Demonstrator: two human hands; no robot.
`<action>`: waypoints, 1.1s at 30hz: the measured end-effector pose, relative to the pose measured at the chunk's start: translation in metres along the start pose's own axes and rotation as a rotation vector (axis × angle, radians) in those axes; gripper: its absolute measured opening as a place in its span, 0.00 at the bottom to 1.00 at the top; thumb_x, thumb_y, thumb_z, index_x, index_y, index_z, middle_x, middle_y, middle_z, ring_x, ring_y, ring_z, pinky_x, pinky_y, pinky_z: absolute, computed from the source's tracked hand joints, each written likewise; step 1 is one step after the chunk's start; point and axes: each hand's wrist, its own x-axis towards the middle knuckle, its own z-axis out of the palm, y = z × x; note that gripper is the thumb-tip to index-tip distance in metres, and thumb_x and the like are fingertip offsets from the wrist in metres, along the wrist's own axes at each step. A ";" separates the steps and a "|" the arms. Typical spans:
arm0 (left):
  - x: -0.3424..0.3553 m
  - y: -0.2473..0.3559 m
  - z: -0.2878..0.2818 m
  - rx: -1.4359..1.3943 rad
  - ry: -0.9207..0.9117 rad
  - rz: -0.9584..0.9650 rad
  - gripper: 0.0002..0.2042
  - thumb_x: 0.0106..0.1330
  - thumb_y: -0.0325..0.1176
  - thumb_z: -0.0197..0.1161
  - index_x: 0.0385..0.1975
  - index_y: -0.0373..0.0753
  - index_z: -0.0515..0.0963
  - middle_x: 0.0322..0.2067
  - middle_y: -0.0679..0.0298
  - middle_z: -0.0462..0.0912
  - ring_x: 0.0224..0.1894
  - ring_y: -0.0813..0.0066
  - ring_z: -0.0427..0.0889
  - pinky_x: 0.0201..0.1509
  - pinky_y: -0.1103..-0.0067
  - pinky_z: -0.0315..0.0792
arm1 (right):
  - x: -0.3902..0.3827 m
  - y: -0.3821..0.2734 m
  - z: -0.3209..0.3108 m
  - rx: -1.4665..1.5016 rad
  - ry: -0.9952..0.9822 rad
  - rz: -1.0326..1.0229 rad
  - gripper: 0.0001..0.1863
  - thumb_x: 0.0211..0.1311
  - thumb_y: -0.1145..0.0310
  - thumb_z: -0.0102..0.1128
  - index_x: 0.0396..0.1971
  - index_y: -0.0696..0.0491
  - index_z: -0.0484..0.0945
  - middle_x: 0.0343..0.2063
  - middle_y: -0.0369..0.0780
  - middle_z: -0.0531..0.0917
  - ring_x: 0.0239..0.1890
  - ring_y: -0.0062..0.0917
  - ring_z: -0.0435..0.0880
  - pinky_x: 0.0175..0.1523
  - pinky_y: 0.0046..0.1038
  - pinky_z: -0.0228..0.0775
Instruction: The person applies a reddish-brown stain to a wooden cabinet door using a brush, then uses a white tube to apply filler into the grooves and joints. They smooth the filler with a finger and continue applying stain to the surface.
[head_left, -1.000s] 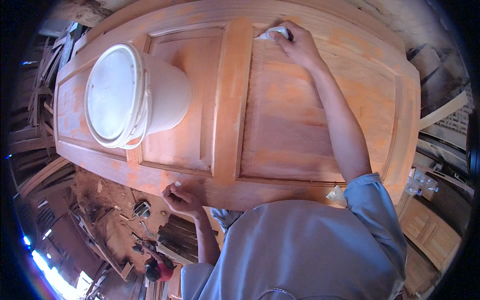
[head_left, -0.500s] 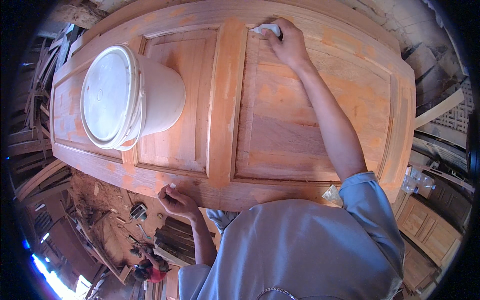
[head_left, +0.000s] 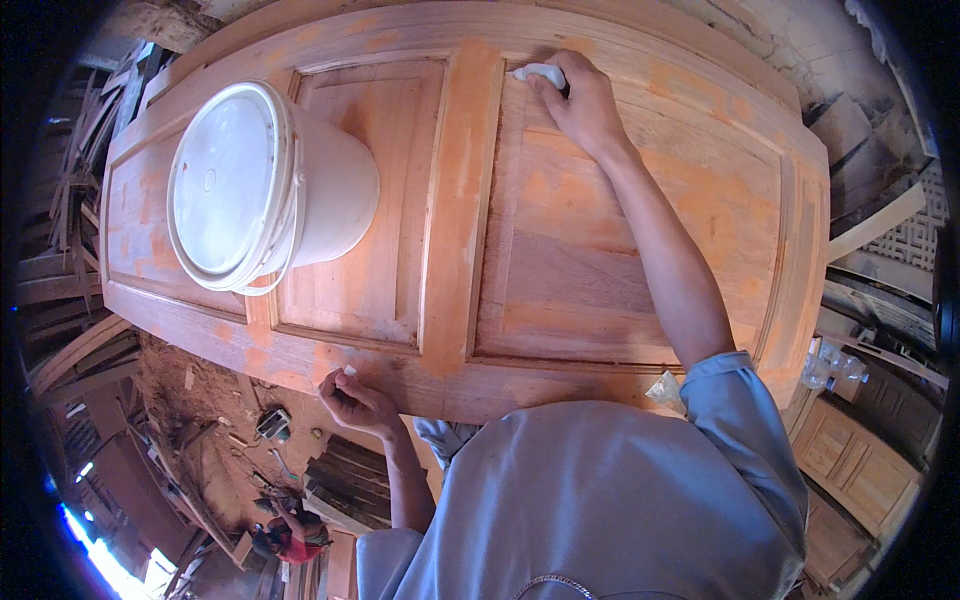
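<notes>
A wooden panelled door [head_left: 462,210] with orange filler patches lies flat before me. At the far side of its right panel, my right hand [head_left: 592,108] is closed round a small white squeeze bottle [head_left: 543,74]. The bottle lies tilted, its narrow tip pointing left to the panel's far left corner, against the moulding. Over the door's near edge, my left hand [head_left: 362,408] is pinched closed on a small white piece [head_left: 350,370], too small to name surely. A lidded white bucket [head_left: 330,190] with a wire-like handle stands on the door's left part.
A small clear plastic packet [head_left: 664,388] lies at the door's near edge by my right sleeve. Clear plastic bottles [head_left: 835,365] and more panelled doors [head_left: 855,450] are at the right. Below left, a person in red [head_left: 297,540] is low down near stacked dark boards [head_left: 350,478].
My right hand and the squeeze bottle have shifted slightly nearer along the corner, with the bottle's tip down at the moulding. My left hand has barely moved. The view has shifted slightly.
</notes>
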 end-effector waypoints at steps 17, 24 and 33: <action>-0.001 -0.005 0.000 -0.048 0.002 -0.023 0.12 0.76 0.36 0.52 0.35 0.32 0.74 0.30 0.62 0.75 0.31 0.74 0.72 0.35 0.77 0.70 | -0.028 -0.029 -0.022 0.038 -0.178 0.011 0.12 0.63 0.63 0.66 0.38 0.56 0.78 0.29 0.46 0.81 0.29 0.35 0.80 0.37 0.35 0.72; 0.000 -0.003 0.001 0.001 0.016 0.030 0.09 0.75 0.32 0.50 0.35 0.32 0.72 0.30 0.60 0.74 0.29 0.73 0.71 0.32 0.78 0.68 | -0.020 -0.013 -0.021 0.167 -0.155 0.107 0.13 0.64 0.62 0.66 0.38 0.56 0.78 0.26 0.38 0.81 0.28 0.20 0.78 0.34 0.26 0.70; 0.000 0.004 0.002 0.022 0.021 -0.052 0.10 0.75 0.33 0.52 0.34 0.32 0.73 0.27 0.60 0.75 0.28 0.76 0.72 0.30 0.80 0.68 | -0.026 -0.005 -0.006 0.323 0.160 0.499 0.16 0.66 0.58 0.64 0.37 0.56 0.74 0.21 0.38 0.81 0.21 0.19 0.78 0.27 0.24 0.69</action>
